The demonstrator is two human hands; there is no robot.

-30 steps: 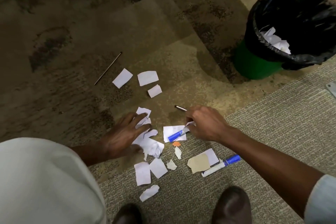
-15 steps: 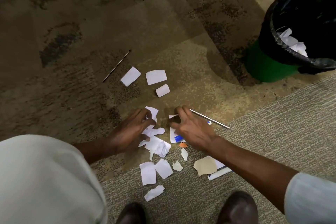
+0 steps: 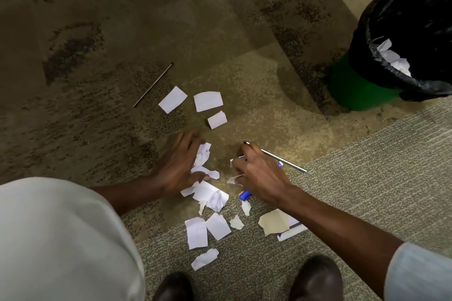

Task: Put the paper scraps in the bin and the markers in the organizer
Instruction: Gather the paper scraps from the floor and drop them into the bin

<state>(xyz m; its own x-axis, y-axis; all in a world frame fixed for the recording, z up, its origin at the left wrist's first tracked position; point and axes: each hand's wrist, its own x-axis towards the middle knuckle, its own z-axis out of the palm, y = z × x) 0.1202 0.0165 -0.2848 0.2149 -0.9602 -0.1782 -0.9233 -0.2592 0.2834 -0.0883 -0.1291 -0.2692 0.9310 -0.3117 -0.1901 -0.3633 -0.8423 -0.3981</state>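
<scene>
White paper scraps [image 3: 208, 101] lie scattered on the carpet. My left hand [image 3: 179, 166], blurred, rests on a crumpled pile of scraps [image 3: 210, 194], its fingers curling around some. My right hand [image 3: 260, 178] pinches a white scrap [image 3: 235, 161] and covers most of a blue-capped marker [image 3: 244, 195]. A second white marker [image 3: 292, 232] lies under my right forearm, partly hidden by a tan scrap [image 3: 274, 222]. The green bin [image 3: 342, 85] with a black liner stands at the far right and holds white scraps [image 3: 396, 61]. No organizer is in view.
A thin metal rod [image 3: 281, 159] lies just beyond my right hand; another rod [image 3: 152, 85] lies at the upper left of the scraps. My two dark shoes [image 3: 315, 276] stand at the bottom edge. A pale clothed knee fills the bottom left.
My right hand slid left over the marker and the sheet under it, uncovering the rod, and closed on a scrap. My left hand pushed forward over the crumpled pile.
</scene>
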